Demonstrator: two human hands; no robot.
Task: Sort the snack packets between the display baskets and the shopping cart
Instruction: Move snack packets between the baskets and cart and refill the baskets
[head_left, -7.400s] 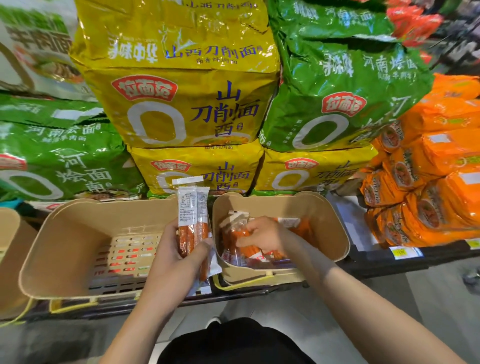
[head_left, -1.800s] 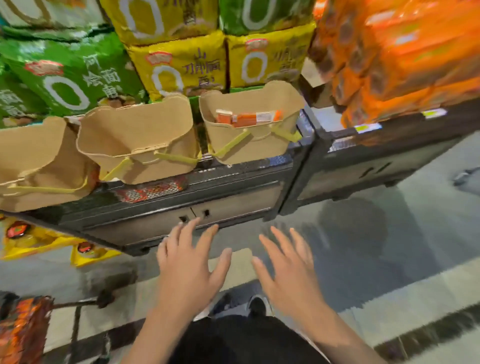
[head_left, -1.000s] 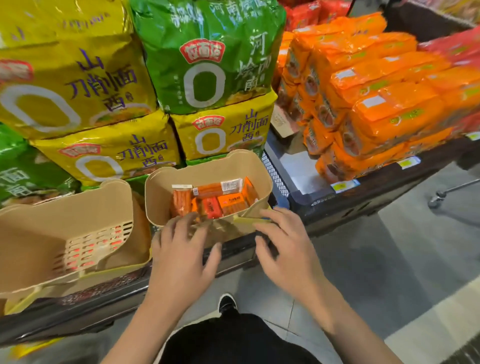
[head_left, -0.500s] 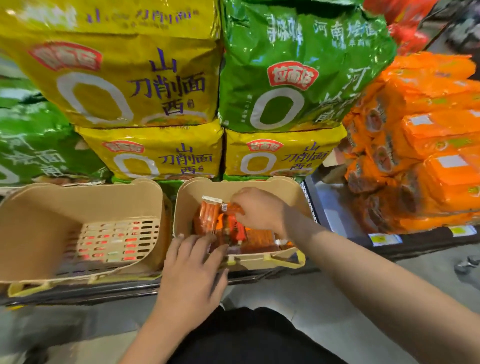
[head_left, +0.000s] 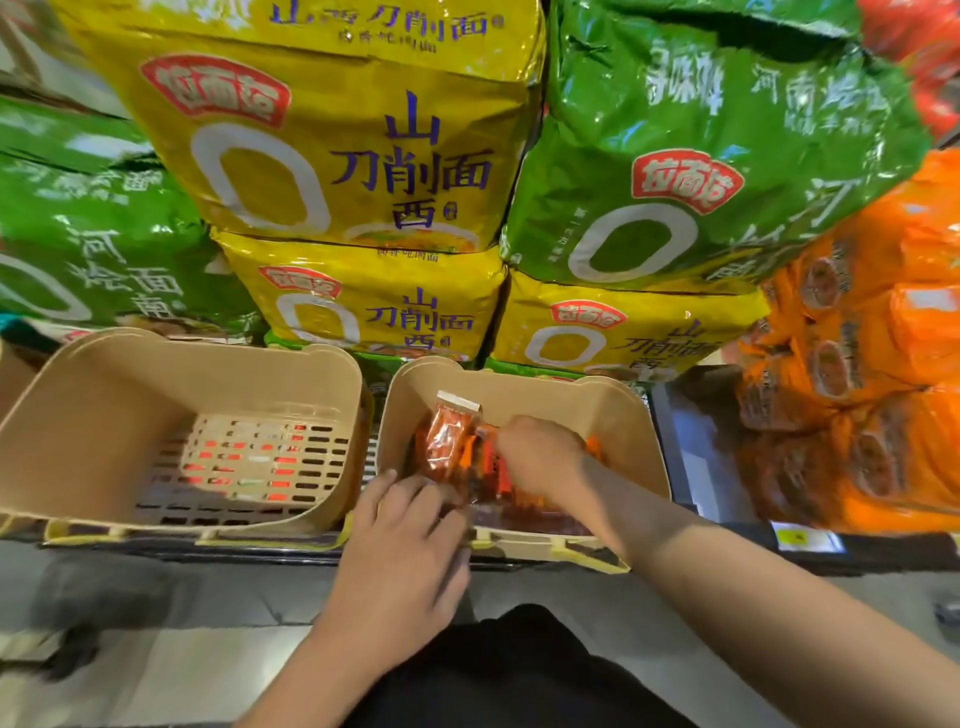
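Note:
Several orange and red snack packets (head_left: 448, 451) lie in the right beige display basket (head_left: 631, 422) on the shelf edge. My right hand (head_left: 540, 460) reaches into this basket from the right, its fingers closed on a packet that stands upright with its white top strip up. My left hand (head_left: 408, 535) rests at the basket's front left rim, fingers spread, fingertips touching the nearest packets. The left beige basket (head_left: 93, 415) holds nothing; its slotted floor shows. No shopping cart is in sight.
Big yellow noodle bags (head_left: 363, 171) and green noodle bags (head_left: 691, 156) are stacked right behind the baskets. Orange packs (head_left: 872, 374) pile up at the right. A dark shelf ledge (head_left: 831, 553) runs below, with grey floor under it.
My left hand has moved up from below the basket to its front rim. My right hand stays inside the right basket, and one packet now stands a little higher.

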